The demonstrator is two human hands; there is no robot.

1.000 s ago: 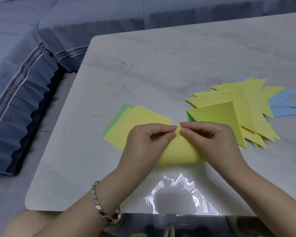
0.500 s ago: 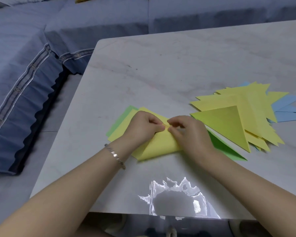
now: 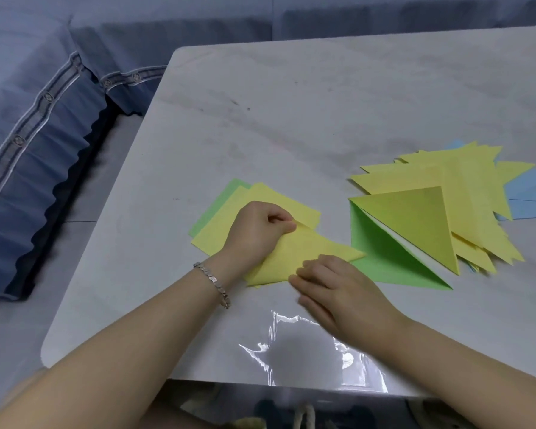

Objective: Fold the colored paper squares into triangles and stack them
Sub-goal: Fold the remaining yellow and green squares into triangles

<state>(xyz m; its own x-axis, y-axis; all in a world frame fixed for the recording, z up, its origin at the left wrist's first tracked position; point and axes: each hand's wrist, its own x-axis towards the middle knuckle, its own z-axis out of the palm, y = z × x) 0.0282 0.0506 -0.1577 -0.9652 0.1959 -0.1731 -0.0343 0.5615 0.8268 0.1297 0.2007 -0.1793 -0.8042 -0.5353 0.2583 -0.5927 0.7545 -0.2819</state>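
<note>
Pinching the yellow triangle (image 3: 311, 246) with curled fingers is the left hand (image 3: 256, 233); the right hand (image 3: 342, 289) presses it flat-fingered.

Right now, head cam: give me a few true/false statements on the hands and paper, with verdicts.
1. The left hand pinches the far corner of the yellow sheet being folded. True.
2. The right hand hovers clear of that sheet. False: its fingers press on the sheet's near edge.
3. The bracelet is on the right wrist. False: it is on the left wrist.
4. Blue triangles stick out on the right of the pile of yellow triangles. True.
</note>
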